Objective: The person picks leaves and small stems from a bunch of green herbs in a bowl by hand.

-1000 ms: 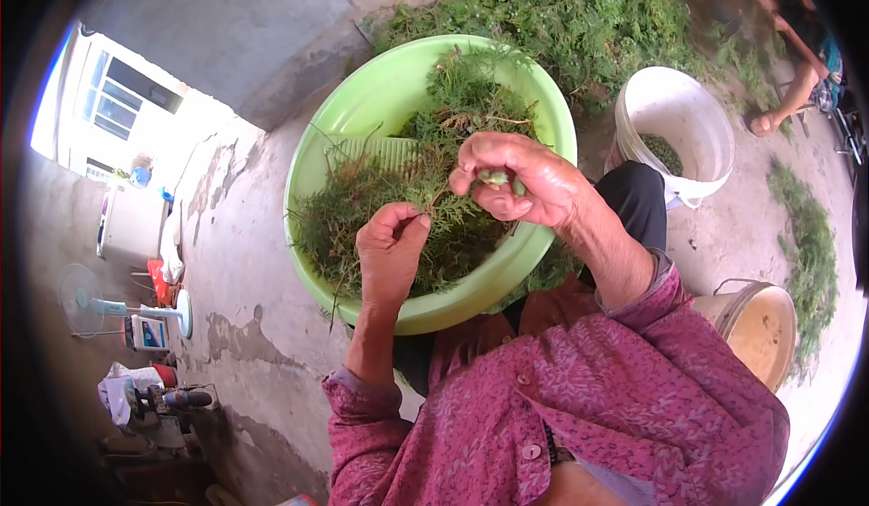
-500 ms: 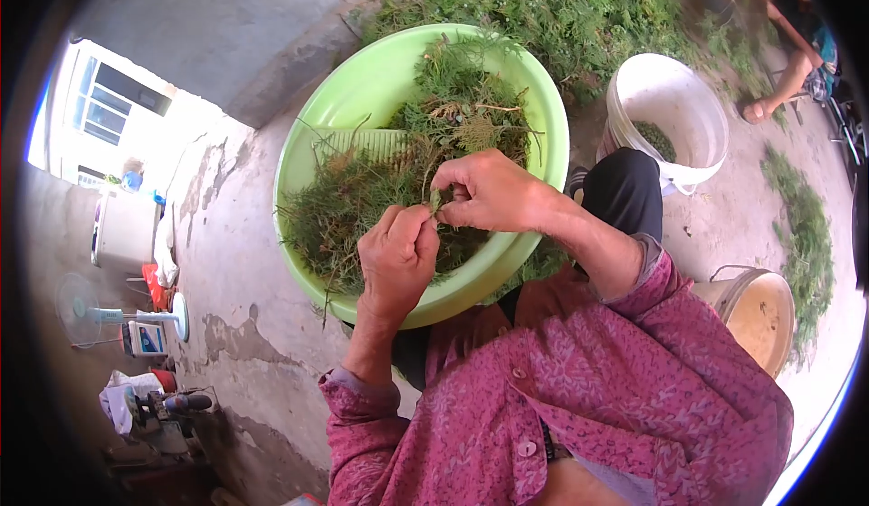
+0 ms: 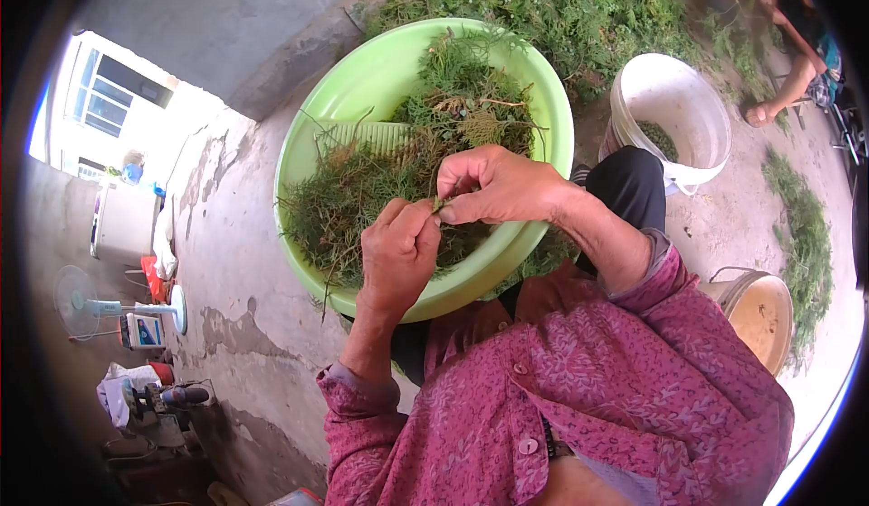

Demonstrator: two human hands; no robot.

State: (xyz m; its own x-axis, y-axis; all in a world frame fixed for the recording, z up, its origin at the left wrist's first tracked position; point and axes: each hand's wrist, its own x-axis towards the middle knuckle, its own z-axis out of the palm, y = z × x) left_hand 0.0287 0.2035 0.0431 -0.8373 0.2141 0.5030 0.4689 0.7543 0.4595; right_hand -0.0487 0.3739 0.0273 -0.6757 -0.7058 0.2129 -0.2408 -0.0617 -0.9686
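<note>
A large light-green basin [image 3: 312, 234] with a ribbed section rests at my lap, and green and brown sprigs [image 3: 353, 189] fill much of it. Over its near part my left hand [image 3: 398, 251] pinches a small green sprig [image 3: 439, 205] between thumb and fingers. My right hand [image 3: 502, 187] meets it from the right, thumb and forefinger closed on the same sprig. The fingertips of both hands nearly touch, hiding most of the sprig.
A white bucket [image 3: 695, 108] with some green bits stands to the right, a tan bucket [image 3: 762, 320] nearer. Leafy branches [image 3: 579, 17] lie beyond the basin. Another person's leg [image 3: 792, 85] shows at upper right. A fan [image 3: 113, 309] stands left.
The sprig between my fingertips shows less than before, and my right fingers have curled closer around it. The view has shifted slightly; the basin has stayed in place.
</note>
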